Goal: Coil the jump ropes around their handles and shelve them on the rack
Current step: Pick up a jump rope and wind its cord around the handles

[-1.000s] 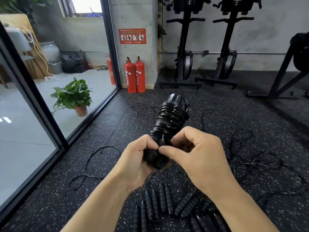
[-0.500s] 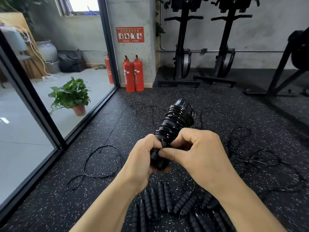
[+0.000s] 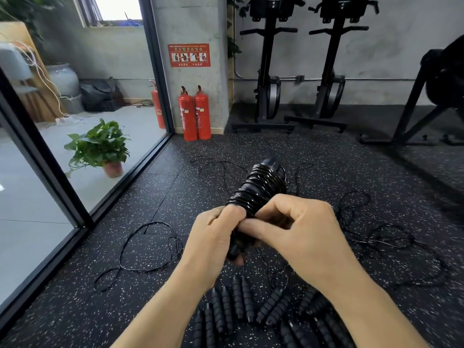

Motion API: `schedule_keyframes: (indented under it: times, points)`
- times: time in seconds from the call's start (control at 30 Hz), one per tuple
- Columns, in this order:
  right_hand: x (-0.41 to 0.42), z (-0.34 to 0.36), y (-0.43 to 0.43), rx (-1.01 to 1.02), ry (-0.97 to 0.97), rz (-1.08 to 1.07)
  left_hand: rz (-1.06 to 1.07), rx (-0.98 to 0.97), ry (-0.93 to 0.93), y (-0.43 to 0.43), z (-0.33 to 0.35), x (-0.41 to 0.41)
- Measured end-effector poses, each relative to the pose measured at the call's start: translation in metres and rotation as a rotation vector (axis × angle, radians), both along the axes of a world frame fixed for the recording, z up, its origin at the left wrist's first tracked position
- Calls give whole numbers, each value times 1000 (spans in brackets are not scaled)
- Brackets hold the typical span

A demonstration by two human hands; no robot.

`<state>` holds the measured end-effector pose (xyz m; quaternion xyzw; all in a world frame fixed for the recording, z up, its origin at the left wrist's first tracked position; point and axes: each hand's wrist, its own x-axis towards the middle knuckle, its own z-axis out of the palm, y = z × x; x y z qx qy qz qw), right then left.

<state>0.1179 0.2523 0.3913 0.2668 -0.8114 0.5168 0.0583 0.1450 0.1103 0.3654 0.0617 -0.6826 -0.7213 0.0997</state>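
A black jump rope bundle (image 3: 259, 185), its thin cord wound in tight coils round the paired handles, points up and away from me. My left hand (image 3: 213, 241) grips the lower end of the handles. Against that hand, my right hand (image 3: 298, 231) pinches the cord at the bottom of the coils between thumb and fingers. Below my arms, several more black ribbed handles (image 3: 241, 303) lie in a row on the floor. Their loose cords (image 3: 148, 247) trail across the mat to the left and right. No rack is in view.
Speckled black rubber flooring (image 3: 175, 187) spreads around me. A glass wall with a black frame (image 3: 50, 169) runs along the left, a potted plant (image 3: 100, 146) behind it. Two red fire extinguishers (image 3: 194, 114) stand by a concrete pillar. Exercise machines (image 3: 268, 71) line the back wall.
Both hands and the bundle have stayed together in the middle of the view, shifting slightly. My right thumb and fingers have moved closer to my left thumb on the cord.
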Motion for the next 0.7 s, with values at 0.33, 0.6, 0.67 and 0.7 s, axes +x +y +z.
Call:
schedule_keyframes:
  times: [0.33, 0.6, 0.67, 0.7]
  points:
    - [-11, -12, 3, 171, 311, -77, 53, -41, -5, 0, -4, -3]
    - [-9, -14, -6, 322, 420, -95, 103, -134, -25, -4, -6, -4]
    - [-8, -16, -10, 370, 488, -162, 110, -149, -34, -4, -4, -4]
    - [-6, -16, -13, 387, 523, -208, 120, -156, -39, -3, -4, -4]
